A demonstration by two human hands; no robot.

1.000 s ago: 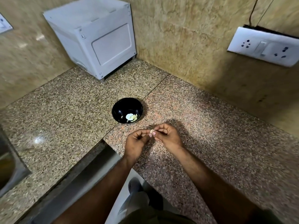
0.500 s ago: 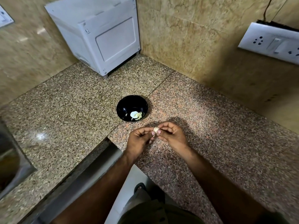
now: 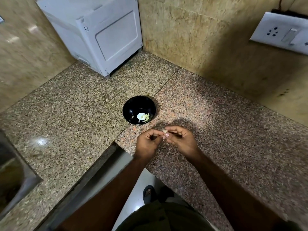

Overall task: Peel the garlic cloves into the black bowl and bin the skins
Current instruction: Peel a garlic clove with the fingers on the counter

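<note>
Both hands are held above the speckled granite tabletop, close to its inner corner edge. The left hand and the right hand meet fingertip to fingertip, and together they pinch a single small garlic clove, pale and papery-looking, held in the air between thumb and forefinger on each side. The remaining fingers of each hand are curled inward. Whether skin is attached to the clove cannot be told at this size.

The black bowl stands on the tabletop just beyond the hands, apart from them. It is round, glossy and dark inside. At its bottom lie several pale pieces, one rounded and white, the others thin and yellowish; they are too small to tell cloves from skins.

The tabletop is polished stone with a fine brown, grey and pink fleck, and a straight seam runs diagonally past the bowl. A white boxy appliance with a recessed panel sits in the far corner on short feet. The walls are beige marbled tile. A white switch-and-socket plate is mounted on the right wall.
</note>
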